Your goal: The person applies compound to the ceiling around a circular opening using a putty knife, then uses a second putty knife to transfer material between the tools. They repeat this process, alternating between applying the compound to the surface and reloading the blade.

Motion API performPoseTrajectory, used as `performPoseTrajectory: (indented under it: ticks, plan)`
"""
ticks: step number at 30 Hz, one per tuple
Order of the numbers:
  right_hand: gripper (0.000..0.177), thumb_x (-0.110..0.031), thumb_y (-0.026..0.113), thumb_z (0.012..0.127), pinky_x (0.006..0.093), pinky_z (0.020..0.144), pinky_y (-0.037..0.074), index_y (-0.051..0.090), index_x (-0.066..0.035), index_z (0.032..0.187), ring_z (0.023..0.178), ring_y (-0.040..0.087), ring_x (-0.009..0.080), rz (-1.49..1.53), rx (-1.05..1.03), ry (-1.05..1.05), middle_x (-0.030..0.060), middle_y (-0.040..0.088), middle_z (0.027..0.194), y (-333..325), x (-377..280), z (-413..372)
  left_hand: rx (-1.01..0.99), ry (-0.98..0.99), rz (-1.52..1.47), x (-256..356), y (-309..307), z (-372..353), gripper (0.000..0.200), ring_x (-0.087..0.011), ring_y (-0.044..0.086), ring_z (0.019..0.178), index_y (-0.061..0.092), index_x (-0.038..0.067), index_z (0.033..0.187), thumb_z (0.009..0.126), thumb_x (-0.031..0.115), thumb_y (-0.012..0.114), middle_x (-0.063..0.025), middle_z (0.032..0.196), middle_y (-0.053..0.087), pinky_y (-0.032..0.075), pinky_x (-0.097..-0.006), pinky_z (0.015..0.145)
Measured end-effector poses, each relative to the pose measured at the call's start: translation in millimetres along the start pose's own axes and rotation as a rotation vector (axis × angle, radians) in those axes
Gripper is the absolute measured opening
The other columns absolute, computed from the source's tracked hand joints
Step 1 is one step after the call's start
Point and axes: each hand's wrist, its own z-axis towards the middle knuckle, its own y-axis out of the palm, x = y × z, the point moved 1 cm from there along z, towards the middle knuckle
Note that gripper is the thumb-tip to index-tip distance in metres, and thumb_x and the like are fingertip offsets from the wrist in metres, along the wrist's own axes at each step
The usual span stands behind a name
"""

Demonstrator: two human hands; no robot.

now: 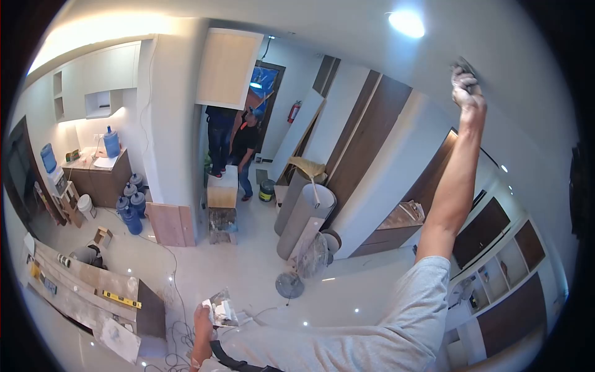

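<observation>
My right hand (466,90) is raised high on a straight arm, its fingers closed around a putty knife (465,64). The blade is at the white ceiling (372,37), to the right of a lit round ceiling lamp (407,23); whether it touches cannot be told. Low in front of my body, my left hand (201,322) grips the edge of a small putty board (230,315). White putty (221,308) lies in lumps on the board.
Two people are at the back, one standing on a bench (222,197). Grey rolls (304,211) lean near the wall. A workbench (80,279) carries a yellow spirit level (122,299). Cables (180,338) trail over the floor. Blue water bottles (131,217) stand left.
</observation>
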Motion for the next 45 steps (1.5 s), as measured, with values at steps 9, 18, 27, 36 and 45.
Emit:
performPoseTrajectory:
  ticks: [9, 18, 27, 36, 45]
  plan:
    - [0.03, -0.013, 0.039, 0.091, 0.0389, 0.061, 0.062, 0.054, 0.011, 0.103, 0.073, 0.066, 0.0346, -0.561, -0.244, -0.683, 0.0246, 0.063, 0.094, -74, -63, 58, -0.017, -0.071, -0.07, 11, 49, -10, 0.021, -0.0172, 0.062, 0.082, 0.056, -0.001, 0.107, 0.094, 0.012, 0.046, -0.0074, 0.094, 0.062, 0.052, -0.0311, 0.071]
    - [0.029, -0.012, 0.038, 0.097, 0.0547, 0.086, 0.052, 0.045, 0.004, 0.119, 0.105, 0.057, 0.0383, -0.639, -0.345, -0.596, 0.0239, 0.052, 0.12, -53, 25, 96, -0.011, 0.048, 0.19, -3, 32, -9, 0.026, -0.0155, 0.059, 0.082, 0.057, -0.003, 0.109, 0.094, 0.017, 0.048, -0.0084, 0.096, 0.061, 0.048, -0.0294, 0.072]
    - [0.031, -0.012, 0.037, 0.097, 0.0374, 0.068, 0.057, 0.049, 0.012, 0.111, 0.079, 0.065, 0.0319, -0.529, -0.167, -0.378, 0.0283, 0.06, 0.111, -1, 35, 2, 0.012, -0.006, 0.011, -25, 26, 5, 0.031, -0.0157, 0.06, 0.083, 0.056, -0.006, 0.113, 0.095, 0.018, 0.049, -0.0096, 0.098, 0.063, 0.049, -0.0292, 0.075]
    - [0.023, -0.008, 0.041, 0.096, 0.0446, 0.076, 0.059, 0.05, 0.011, 0.108, 0.096, 0.063, 0.0352, -0.471, -0.403, -0.739, 0.0245, 0.058, 0.11, -37, 28, -43, 0.001, -0.002, 0.036, -6, 35, -3, 0.028, -0.016, 0.06, 0.081, 0.056, -0.005, 0.111, 0.095, 0.017, 0.05, -0.0087, 0.094, 0.063, 0.05, -0.0302, 0.072]
    - [0.014, -0.001, 0.043, 0.094, 0.0471, 0.078, 0.058, 0.05, 0.007, 0.102, 0.091, 0.062, 0.0358, -0.695, -0.33, -0.682, 0.025, 0.056, 0.104, -57, 42, 71, -0.004, -0.056, -0.013, -23, 21, 4, 0.039, -0.017, 0.06, 0.087, 0.051, -0.008, 0.121, 0.094, 0.019, 0.052, -0.0113, 0.101, 0.062, 0.049, -0.0299, 0.075]
